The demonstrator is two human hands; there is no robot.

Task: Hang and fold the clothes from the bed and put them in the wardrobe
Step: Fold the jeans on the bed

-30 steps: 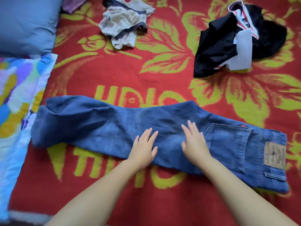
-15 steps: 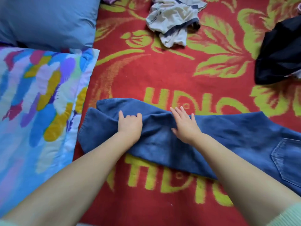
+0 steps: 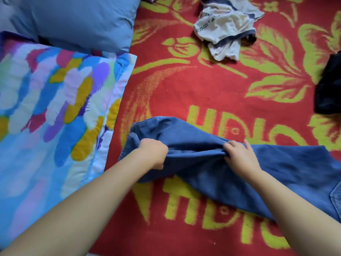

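Fingers of your left hand [image 3: 153, 153] and right hand [image 3: 238, 154] curl tight, bunching the blue denim jeans [image 3: 203, 159] lying on the red-and-yellow bedspread [image 3: 184, 93], likely gathering the legs to fold.

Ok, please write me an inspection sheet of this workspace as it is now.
Surface: red blanket with yellow-green flowers.
Job's things: jeans lying across the blanket, leg end bunched up; pale garment crumpled at the top; black garment at the right edge.
Clutter: blue pillow; colourful pillow.
Grips: left hand and right hand both grip the jeans.
Cables: nothing seen.
Surroundings: nothing seen.
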